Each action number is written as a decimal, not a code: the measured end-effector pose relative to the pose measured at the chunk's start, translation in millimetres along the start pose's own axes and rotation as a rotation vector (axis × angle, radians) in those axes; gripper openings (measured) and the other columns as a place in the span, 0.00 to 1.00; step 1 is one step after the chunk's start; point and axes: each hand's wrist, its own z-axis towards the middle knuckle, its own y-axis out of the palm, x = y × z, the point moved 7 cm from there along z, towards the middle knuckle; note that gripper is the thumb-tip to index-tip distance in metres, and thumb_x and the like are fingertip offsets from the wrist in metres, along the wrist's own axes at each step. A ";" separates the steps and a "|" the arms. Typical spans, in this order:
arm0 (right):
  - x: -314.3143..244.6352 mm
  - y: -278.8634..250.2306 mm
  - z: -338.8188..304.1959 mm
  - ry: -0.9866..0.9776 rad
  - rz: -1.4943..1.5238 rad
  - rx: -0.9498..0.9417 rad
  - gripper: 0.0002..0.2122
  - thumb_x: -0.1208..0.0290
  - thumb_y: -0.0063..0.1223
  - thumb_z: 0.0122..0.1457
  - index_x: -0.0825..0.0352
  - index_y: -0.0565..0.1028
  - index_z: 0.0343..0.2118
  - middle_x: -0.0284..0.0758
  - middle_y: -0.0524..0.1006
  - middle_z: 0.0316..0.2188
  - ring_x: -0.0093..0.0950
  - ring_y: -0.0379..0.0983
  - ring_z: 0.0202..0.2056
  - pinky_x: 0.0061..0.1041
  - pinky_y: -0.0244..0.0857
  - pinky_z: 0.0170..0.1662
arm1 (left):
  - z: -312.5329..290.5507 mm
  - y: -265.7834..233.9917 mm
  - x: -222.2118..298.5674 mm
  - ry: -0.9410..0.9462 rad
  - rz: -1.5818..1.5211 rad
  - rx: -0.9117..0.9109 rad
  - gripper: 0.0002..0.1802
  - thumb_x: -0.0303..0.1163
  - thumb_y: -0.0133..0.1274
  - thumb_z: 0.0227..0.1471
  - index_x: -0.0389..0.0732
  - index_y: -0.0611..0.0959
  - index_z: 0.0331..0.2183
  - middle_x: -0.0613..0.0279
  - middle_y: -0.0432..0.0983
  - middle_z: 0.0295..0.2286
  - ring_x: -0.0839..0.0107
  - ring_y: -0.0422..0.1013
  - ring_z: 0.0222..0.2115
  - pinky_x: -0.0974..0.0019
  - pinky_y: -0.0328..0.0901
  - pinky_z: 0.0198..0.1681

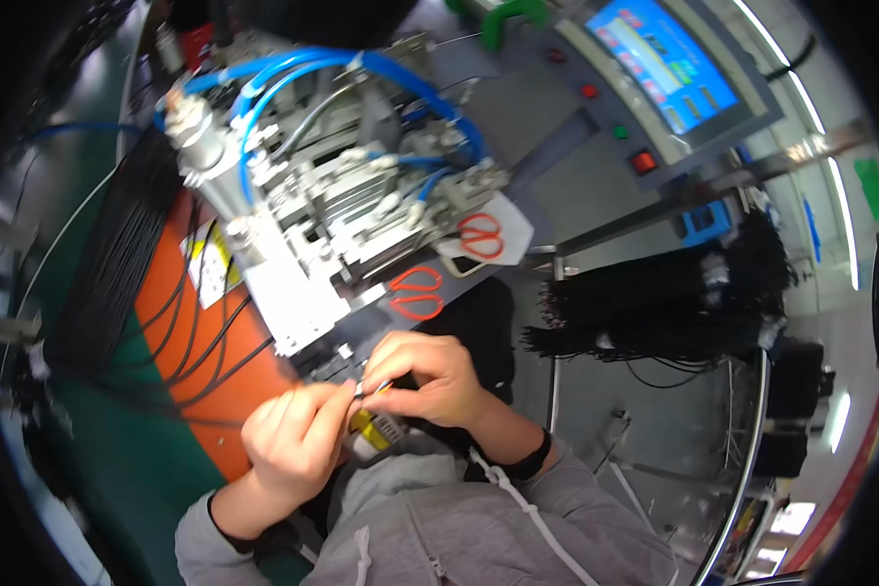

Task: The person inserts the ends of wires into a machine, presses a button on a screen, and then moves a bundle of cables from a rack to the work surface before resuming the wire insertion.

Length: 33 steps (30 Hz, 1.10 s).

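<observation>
Close in front of my body, both hands meet fingertip to fingertip. My left hand (295, 439) is closed in a pinch on a small whitish piece (359, 390), too small to name surely. Thin coloured wires (385, 388), yellow and blue, show between the thumb and fingers of my right hand (435, 379), also pinched closed. Below the fingertips is a yellow and white label or packet (375, 431), partly covered by my left hand. Just beyond my hands lie orange-handled scissors (417, 294), their blades hidden beside the machine.
A metal machine (361, 210) with blue air tubes (420, 90) fills the far middle. More orange-handled scissors (481, 236) lie at its right. Black cables (117, 254) spread over the orange mat (215, 391) at left. A cable bundle (664, 303) hangs on a rail at right, below a touchscreen (662, 61).
</observation>
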 end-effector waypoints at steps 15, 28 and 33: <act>2.3 7.6 9.6 0.053 0.053 0.205 0.06 0.83 0.64 0.47 0.70 0.77 0.28 0.37 0.77 0.29 0.25 0.73 0.33 0.21 0.66 0.37 | -8.6 5.0 -16.7 -0.121 -0.116 0.008 0.07 0.25 0.62 0.41 0.37 0.80 0.27 0.65 0.62 0.19 0.72 0.66 0.17 0.69 0.60 0.17; 37.3 -1.2 1.1 0.496 0.397 0.000 0.04 0.78 0.58 0.55 0.71 0.74 0.30 0.31 0.74 0.26 0.20 0.70 0.30 0.22 0.64 0.35 | -13.2 10.6 -13.0 -0.038 0.094 -0.048 0.17 0.27 0.59 0.33 0.38 0.85 0.33 0.68 0.72 0.23 0.74 0.69 0.20 0.71 0.62 0.19; 26.5 -3.8 6.3 0.158 -0.446 0.075 0.02 0.80 0.58 0.53 0.71 0.76 0.28 0.36 0.77 0.25 0.28 0.74 0.28 0.26 0.66 0.33 | -18.0 25.6 -11.3 0.004 0.189 -0.172 0.16 0.26 0.57 0.43 0.42 0.85 0.38 0.72 0.58 0.18 0.78 0.60 0.17 0.74 0.57 0.17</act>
